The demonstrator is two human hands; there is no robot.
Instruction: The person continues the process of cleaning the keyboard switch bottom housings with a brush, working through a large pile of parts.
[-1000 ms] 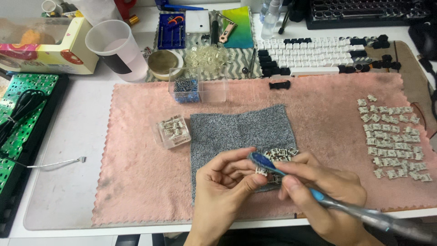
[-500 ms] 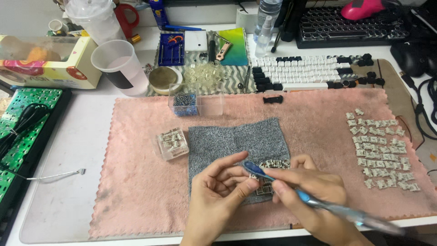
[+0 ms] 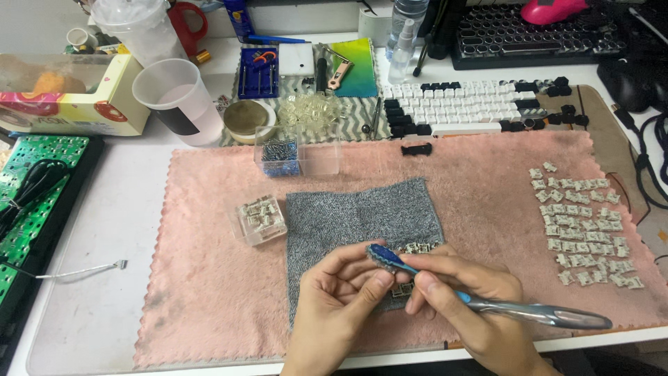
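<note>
While the right hand clenches a toothbrush by its blue and grey handle, with the thumb and forefinger pressed just behind the neck, the blue bristled head lies up and to the left of that grip, against the fingertips of the left hand. The left hand pinches something small between thumb and forefinger right under the brush head; it is too hidden by the fingers to tell what it is. The silver end of the handle sticks out to the right, well past the right wrist.

Just beyond the grip, touching the knuckles, lies a small heap of pale key switches on a grey cloth. The grey cloth sits on a larger pink towel that spreads under both hands. To the left of the grip, on the pink towel, stands a small clear box holding more switches. Far to the right of the grip, rows of loose switches lie spread on the towel. Farther off, past the grey cloth, a clear tub holds dark little parts, and beyond that a keyboard with white and black keys lies near a plastic cup. A green board lies well away at the left.
</note>
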